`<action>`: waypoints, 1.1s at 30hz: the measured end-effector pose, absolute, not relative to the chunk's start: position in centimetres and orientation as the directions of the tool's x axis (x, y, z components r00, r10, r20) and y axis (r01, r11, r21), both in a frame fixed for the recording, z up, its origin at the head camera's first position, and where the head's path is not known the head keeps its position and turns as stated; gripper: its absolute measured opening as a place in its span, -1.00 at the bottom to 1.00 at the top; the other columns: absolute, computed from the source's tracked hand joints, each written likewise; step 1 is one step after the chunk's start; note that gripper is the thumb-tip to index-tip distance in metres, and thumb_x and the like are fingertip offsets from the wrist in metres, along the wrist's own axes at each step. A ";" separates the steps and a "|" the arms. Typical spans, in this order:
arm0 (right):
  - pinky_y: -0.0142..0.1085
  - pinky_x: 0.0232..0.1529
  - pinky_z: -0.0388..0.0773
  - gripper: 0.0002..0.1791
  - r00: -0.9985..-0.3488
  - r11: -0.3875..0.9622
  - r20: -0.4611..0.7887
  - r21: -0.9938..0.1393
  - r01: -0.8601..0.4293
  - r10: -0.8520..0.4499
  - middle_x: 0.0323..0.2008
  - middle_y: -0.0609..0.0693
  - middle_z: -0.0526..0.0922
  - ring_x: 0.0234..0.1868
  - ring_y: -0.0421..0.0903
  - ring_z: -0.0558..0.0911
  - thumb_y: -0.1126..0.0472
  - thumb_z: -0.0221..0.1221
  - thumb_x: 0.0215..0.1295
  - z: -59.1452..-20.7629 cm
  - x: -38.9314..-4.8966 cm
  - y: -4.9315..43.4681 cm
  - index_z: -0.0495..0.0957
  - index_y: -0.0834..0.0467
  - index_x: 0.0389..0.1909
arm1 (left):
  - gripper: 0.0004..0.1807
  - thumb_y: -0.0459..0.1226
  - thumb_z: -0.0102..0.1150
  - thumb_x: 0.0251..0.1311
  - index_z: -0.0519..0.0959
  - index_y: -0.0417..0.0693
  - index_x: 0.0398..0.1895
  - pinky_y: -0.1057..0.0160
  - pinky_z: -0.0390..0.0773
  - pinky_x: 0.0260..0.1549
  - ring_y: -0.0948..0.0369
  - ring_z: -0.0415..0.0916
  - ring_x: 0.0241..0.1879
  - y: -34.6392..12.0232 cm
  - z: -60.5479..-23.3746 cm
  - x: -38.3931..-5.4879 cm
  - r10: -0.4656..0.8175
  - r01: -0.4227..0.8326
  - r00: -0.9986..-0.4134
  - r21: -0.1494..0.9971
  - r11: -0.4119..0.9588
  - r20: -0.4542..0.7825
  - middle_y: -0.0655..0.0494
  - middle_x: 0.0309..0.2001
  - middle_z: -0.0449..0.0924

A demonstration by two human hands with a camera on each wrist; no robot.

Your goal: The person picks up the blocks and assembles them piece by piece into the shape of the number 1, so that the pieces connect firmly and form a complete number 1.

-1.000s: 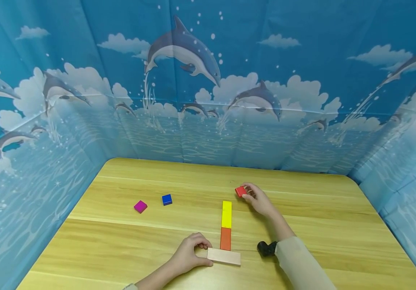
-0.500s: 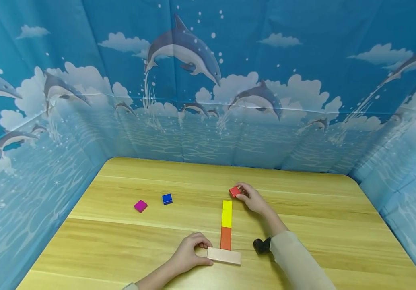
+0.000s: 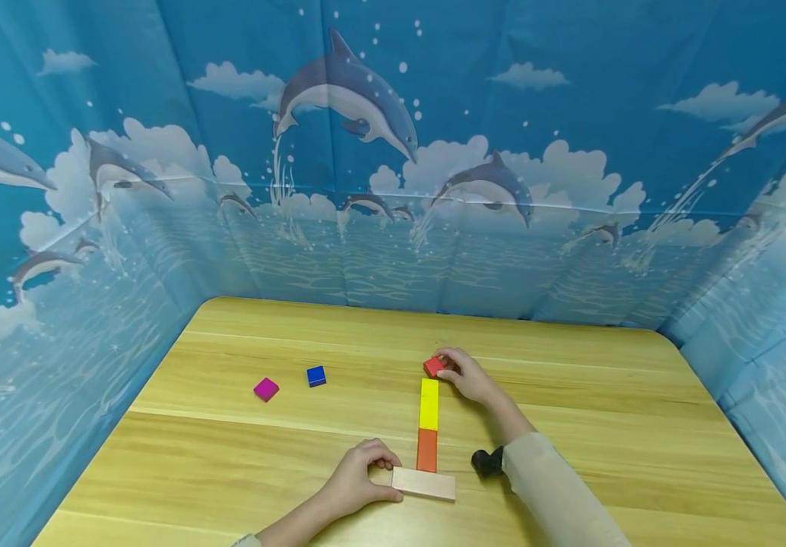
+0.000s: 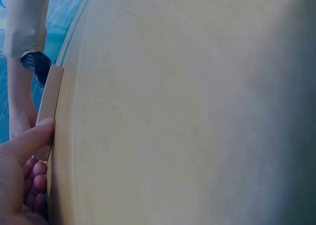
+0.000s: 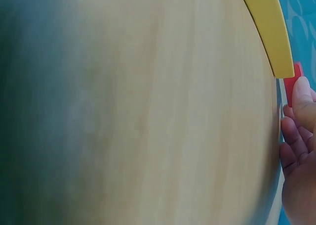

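My right hand (image 3: 468,377) pinches a small red block (image 3: 432,367) at the far end of the yellow block (image 3: 429,404); whether the two touch I cannot tell. In the right wrist view the red block (image 5: 292,86) shows between thumb and fingers, beside the tip of the yellow block (image 5: 270,32). An orange-red block (image 3: 427,450) continues the row toward me. Across its near end lies a plain wooden block (image 3: 423,484). My left hand (image 3: 357,480) grips that block's left end, the thumb along its near side, also seen with the wooden block (image 4: 49,96) in the left wrist view.
A magenta block (image 3: 266,390) and a blue block (image 3: 316,376) lie apart on the left side of the wooden table (image 3: 194,463). A black wrist device (image 3: 487,462) sits at the right sleeve. A dolphin-print curtain (image 3: 393,228) stands behind the table.
The right hand has carried the red block left and slightly nearer, from beyond the right of the yellow block to its far end. The left hand and the other blocks stay in place.
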State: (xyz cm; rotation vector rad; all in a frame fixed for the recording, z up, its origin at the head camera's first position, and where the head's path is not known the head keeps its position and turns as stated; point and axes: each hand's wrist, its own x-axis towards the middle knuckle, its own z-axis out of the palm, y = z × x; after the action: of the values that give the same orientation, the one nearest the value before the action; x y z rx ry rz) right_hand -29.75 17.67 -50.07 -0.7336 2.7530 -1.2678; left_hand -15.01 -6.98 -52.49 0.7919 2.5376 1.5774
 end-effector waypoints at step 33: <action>-0.15 -0.12 0.33 -0.66 -0.871 0.538 0.126 -0.742 -0.400 -0.475 -0.14 0.12 0.40 -0.18 -0.02 0.34 0.27 0.06 0.28 -50.7 -30.2 17.9 0.42 0.25 0.07 | -0.68 -0.40 0.47 -0.30 0.58 -0.24 -0.39 0.40 0.43 -0.32 0.05 0.40 -0.36 -7.0 -49.1 -13.9 0.454 0.396 -0.862 0.859 0.323 0.227 -0.06 -0.43 0.49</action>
State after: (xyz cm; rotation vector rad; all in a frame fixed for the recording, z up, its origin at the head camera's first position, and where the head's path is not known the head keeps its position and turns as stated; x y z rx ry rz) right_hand -30.20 17.95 -50.66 -0.7626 2.6741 -1.2550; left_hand -13.93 -6.95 -49.09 0.8068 2.5102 1.6043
